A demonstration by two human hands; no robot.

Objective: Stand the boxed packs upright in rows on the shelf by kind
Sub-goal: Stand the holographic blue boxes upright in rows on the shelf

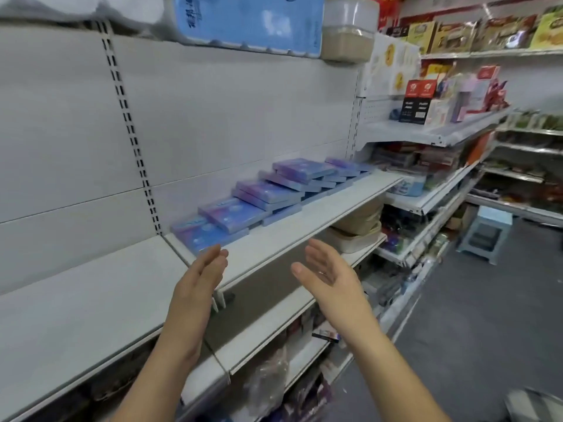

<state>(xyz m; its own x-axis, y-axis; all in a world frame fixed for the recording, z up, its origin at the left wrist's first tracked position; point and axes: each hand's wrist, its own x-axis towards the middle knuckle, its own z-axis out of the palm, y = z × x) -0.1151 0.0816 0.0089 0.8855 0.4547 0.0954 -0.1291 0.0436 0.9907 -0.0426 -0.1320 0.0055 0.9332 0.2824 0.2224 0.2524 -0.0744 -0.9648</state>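
Several flat blue-and-purple boxed packs (pixel 253 199) lie in a slanting, overlapping line along the back of a white shelf (pixel 310 217). None stands upright. The nearest pack (pixel 201 234) lies at the shelf's left end. My left hand (pixel 198 278) is open, palm turned right, its fingertips just below that nearest pack. My right hand (pixel 329 272) is open too, palm turned left, in front of the shelf's front edge. Both hands hold nothing and face each other.
A bare white shelf (pixel 76 309) extends to the left. Above hangs a blue wrapped bundle (pixel 253 19) and a clear jar (pixel 350 28). Stocked shelves (pixel 441 117) run on to the right. A small blue stool (pixel 487 229) stands in the aisle. Lower shelves hold tubs and packets.
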